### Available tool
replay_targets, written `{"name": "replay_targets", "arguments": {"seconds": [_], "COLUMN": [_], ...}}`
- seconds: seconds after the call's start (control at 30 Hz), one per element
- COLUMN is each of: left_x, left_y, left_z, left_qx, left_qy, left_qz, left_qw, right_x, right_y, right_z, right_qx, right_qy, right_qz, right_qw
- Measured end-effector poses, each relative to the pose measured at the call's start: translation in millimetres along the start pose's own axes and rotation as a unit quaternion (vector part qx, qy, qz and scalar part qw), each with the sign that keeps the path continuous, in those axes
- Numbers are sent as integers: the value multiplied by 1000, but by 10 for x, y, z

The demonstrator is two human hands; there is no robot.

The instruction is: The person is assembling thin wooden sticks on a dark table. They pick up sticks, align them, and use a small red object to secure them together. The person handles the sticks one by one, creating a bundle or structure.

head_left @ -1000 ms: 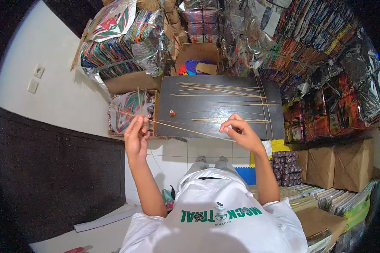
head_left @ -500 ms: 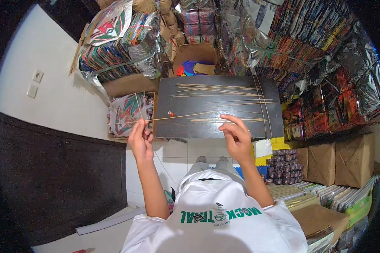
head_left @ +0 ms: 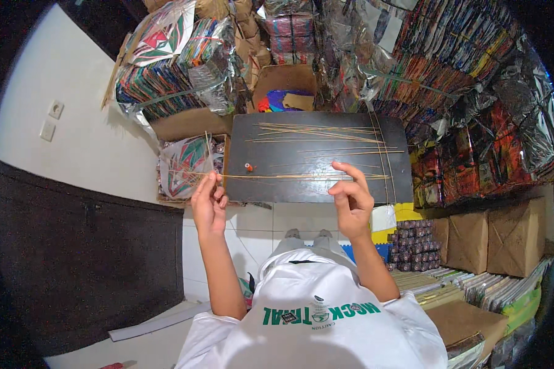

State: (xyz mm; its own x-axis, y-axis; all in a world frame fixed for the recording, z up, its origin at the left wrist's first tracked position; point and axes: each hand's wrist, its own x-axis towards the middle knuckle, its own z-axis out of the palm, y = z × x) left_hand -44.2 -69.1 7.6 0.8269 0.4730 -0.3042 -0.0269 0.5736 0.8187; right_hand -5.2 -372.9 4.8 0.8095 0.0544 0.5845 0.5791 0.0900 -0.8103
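Between thumb and fingers of my left hand (head_left: 208, 200) is a thin bamboo stick (head_left: 246, 176), reaching right over the table. Crossed sticks also extend beyond that hand, over a kite with a red and green pattern (head_left: 188, 163). My right hand (head_left: 353, 200) hovers at the table's front edge, its index finger stretched and thumb apart, with nothing visible between them. Several loose bamboo sticks (head_left: 317, 129) lie across the dark table (head_left: 267, 150). An orange-and-white thread spool (head_left: 248, 166) stands near the table's left side.
A cardboard box (head_left: 224, 150) sits left of the table, under the kite. Tall plastic-wrapped bundles (head_left: 172, 80) rise behind and right of the table. Brown paper parcels (head_left: 513, 237) and a stack of small dark cylinders (head_left: 415, 246) stand at the right. A dark door (head_left: 86, 246) is at the left.
The held stick has swung down to lie nearly level over the table. My right hand has shifted slightly right and downward; my left hand has barely moved.
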Motion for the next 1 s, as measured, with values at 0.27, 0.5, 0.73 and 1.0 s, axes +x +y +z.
{"name": "replay_targets", "arguments": {"seconds": [0.27,0.5,0.73,1.0], "left_x": [-52,-98,-125,-118], "left_y": [32,40,76,100], "left_z": [134,187,187,152], "left_qx": [-9,-12,2,-7], "left_qy": [-26,-7,-11,-5], "left_qz": [-3,37,59,68], "left_qw": [1000,999,998,998], "right_x": [-56,0,-15,-31], "right_y": [-58,-200,-180,-77], "right_z": [20,46,31,-35], "right_qx": [175,342,479,550], "right_qy": [21,36,54,64], "right_qz": [97,162,200,216], "right_qw": [980,925,853,804]}}
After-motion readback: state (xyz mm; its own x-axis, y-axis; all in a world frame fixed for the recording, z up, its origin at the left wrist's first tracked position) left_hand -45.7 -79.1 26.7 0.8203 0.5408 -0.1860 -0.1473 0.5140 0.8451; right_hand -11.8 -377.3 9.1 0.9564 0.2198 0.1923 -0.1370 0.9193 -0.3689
